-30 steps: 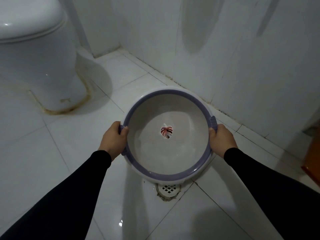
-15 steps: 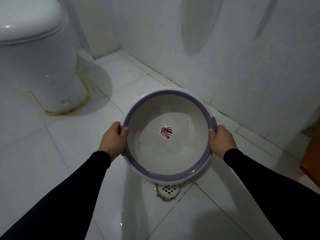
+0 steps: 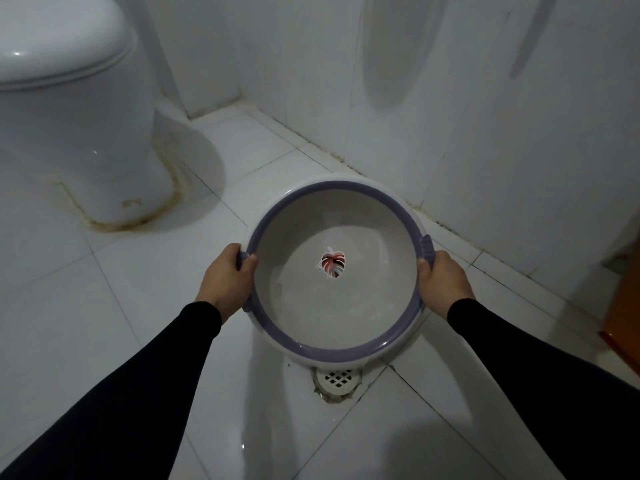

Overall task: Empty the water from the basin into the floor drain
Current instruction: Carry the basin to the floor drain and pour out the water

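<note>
A round white basin with a purple rim and a leaf print at its bottom is held above the floor. Shallow water lies in its near half. My left hand grips the left rim handle and my right hand grips the right one. The basin's near edge sits lower and just above the round white floor drain, whose far part the basin hides. The tiles around the drain look wet.
A white toilet stands at the left on the white tiled floor. A tiled wall runs close behind and right of the basin. An orange-brown object shows at the right edge.
The basin and both hands have stayed almost still over the drain. The view has shifted very slightly.
</note>
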{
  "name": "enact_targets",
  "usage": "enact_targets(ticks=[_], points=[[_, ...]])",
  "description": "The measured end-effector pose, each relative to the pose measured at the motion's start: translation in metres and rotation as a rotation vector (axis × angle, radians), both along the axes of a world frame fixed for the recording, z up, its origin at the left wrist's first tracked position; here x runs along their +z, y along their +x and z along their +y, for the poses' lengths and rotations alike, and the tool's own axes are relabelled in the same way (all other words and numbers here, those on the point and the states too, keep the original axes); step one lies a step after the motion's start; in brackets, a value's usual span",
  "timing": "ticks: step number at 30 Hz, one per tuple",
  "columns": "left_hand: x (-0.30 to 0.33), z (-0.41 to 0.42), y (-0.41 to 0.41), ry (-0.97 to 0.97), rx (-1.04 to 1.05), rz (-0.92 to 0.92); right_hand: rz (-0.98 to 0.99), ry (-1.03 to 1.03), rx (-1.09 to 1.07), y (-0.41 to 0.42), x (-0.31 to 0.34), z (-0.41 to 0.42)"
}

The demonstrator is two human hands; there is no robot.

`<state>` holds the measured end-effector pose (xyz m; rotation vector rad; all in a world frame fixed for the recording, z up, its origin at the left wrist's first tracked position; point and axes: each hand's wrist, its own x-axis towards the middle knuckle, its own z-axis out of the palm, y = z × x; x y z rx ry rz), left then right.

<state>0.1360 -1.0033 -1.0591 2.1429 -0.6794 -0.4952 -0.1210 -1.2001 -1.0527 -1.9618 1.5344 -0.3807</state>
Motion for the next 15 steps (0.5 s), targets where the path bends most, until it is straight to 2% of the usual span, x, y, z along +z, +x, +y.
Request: enact_targets(ticks=[15], points=[[-0.0022,-0.0002,-0.0015,0.010,-0.008,-0.016,0.008,-0.039,-0.003,-0.0034,-0.0081,-0.0012]])
